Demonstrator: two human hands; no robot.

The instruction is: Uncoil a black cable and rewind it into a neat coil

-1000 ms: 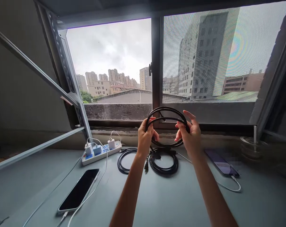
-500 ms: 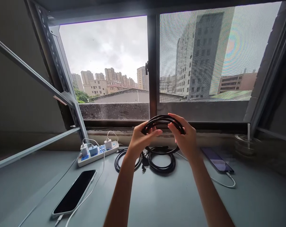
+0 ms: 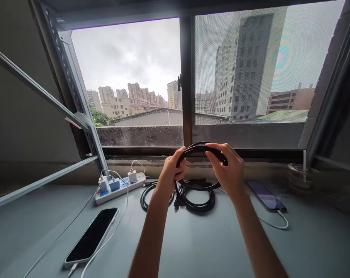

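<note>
A coiled black cable (image 3: 198, 148) is held up above the table between both hands. My left hand (image 3: 169, 170) is closed round the coil's left side, its thumb on top and fingers curled under. On the right side, my right hand (image 3: 229, 166) pinches the loops between thumb and fingers. A black plug (image 3: 179, 201) hangs low beneath the coil, close to the table. Two more black cable coils lie behind on the table, the left coil (image 3: 146, 197) partly hidden by my left wrist and the right coil (image 3: 202, 208) below the held loops.
A white power strip (image 3: 119, 190) with chargers stands at the back left. One phone (image 3: 92, 235) lies front left on its charging cord, another phone (image 3: 266, 196) at the right. A lidded plastic cup (image 3: 301, 177) stands back right. The window (image 3: 187, 85) rises behind the table (image 3: 204, 247).
My left hand's fingers and thumb have closed round the coil, where the thumb pointed inward before. The held loops lie closer together. My right hand has shifted slightly right.
</note>
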